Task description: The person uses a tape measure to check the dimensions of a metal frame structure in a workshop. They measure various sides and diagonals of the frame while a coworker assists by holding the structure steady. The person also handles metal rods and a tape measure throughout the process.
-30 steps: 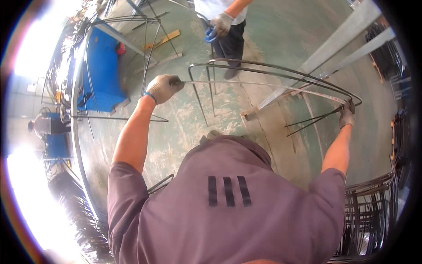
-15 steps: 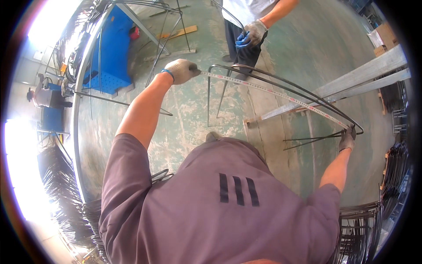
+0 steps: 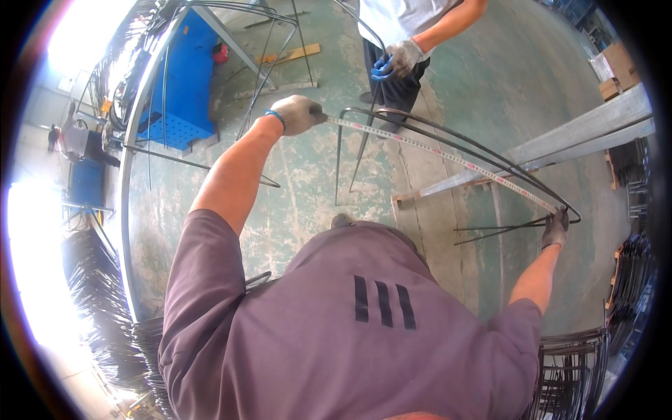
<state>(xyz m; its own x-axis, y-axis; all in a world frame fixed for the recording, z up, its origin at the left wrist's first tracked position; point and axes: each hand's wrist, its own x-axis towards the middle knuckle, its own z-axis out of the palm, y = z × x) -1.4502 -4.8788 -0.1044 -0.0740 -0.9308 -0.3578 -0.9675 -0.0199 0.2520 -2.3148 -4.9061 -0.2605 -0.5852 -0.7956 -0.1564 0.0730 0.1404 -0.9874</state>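
So the wearer's mauve shirt (image 3: 336, 350) fills the near side and blocks whatever's under it. Right hand (image 3: 556, 229) is gloved and closed on the tape measure (image 3: 448, 156) at the frame's right corner; its fingers are too dark to tell whether they grip the rod too. Tape's stretched between both hands, long axis left to right, slanting nearer toward the right, along the bent rod frame (image 3: 518, 171). Left hand (image 3: 297, 115), also gloved, pinches the other end, fingertips mostly hidden. Grey beam (image 3: 581, 122) sits beyond the frame on the right, blue panel (image 3: 178, 91) far left. Farther still, a co-worker (image 3: 406, 17) holds a dark rod (image 3: 367, 24), head cut off.
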